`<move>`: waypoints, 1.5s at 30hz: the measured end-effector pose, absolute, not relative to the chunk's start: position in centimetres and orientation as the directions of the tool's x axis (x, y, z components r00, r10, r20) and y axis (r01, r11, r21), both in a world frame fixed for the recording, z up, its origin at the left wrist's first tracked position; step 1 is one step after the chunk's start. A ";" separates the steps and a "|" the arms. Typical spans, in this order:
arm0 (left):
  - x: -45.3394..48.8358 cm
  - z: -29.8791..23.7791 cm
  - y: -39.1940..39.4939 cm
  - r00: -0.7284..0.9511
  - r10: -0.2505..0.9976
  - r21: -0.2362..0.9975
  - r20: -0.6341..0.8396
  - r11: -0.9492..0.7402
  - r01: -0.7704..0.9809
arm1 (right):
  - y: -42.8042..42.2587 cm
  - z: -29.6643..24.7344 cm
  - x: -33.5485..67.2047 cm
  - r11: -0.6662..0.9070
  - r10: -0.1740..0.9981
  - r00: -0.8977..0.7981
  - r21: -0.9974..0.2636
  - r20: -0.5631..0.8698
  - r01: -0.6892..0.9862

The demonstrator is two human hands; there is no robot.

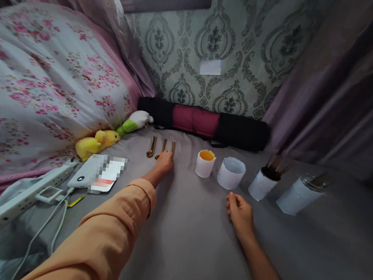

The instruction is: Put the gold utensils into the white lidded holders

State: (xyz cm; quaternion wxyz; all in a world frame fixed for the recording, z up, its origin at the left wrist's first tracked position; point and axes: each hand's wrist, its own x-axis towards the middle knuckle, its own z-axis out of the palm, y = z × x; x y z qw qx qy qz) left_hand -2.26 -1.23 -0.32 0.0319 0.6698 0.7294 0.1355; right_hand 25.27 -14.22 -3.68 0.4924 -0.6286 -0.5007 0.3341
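My left hand [165,161], in an orange sleeve, reaches forward across the grey sheet and touches the rightmost of three short gold-brown sticks [162,148] lying side by side; its fingers are curled over that stick's near end. My right hand [239,211] rests on the sheet in a loose fist, with nothing visible in it. Ahead of it stand a white cup of orange liquid [205,163], a wider white cup [231,173], a white cup holding brown sticks [265,180] and another white cup holding sticks [299,193].
A floral pillow [33,84] fills the left. Yellow and green plush toys [102,139] lie by it. A phone and power bank [99,173], a white power strip [15,208] and cables sit at the near left. A black and maroon roll [206,123] lies along the patterned wall.
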 end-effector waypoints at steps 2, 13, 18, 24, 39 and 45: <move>-2.4 -0.5 -1.1 -0.088 0.987 0.237 0.132 0.055 0.970 | -14.3 -3.6 25.2 -0.014 0.959 0.275 -0.955 0.071 0.296; -2.5 -0.7 -1.6 -0.049 0.983 0.235 0.177 0.006 0.972 | -14.1 -3.8 25.3 0.011 0.953 0.278 -0.927 0.124 0.376; -2.5 -1.1 -1.6 -0.063 0.978 0.239 0.197 0.014 0.971 | -14.1 -3.9 25.2 0.001 0.949 0.292 -0.929 0.117 0.371; -2.4 -1.4 -1.6 -0.055 0.975 0.238 0.213 0.003 0.971 | -14.1 -3.6 25.1 0.010 0.949 0.290 -0.928 0.127 0.374; -2.1 -3.2 -1.8 -0.097 0.943 0.276 0.317 0.006 0.961 | -14.2 -3.0 24.9 -0.016 0.950 0.300 -0.942 0.090 0.334; -2.6 -5.4 -1.5 -0.092 0.854 0.348 0.512 -0.108 0.931 | -13.9 -3.5 24.9 -0.053 0.946 0.321 -0.952 0.049 0.301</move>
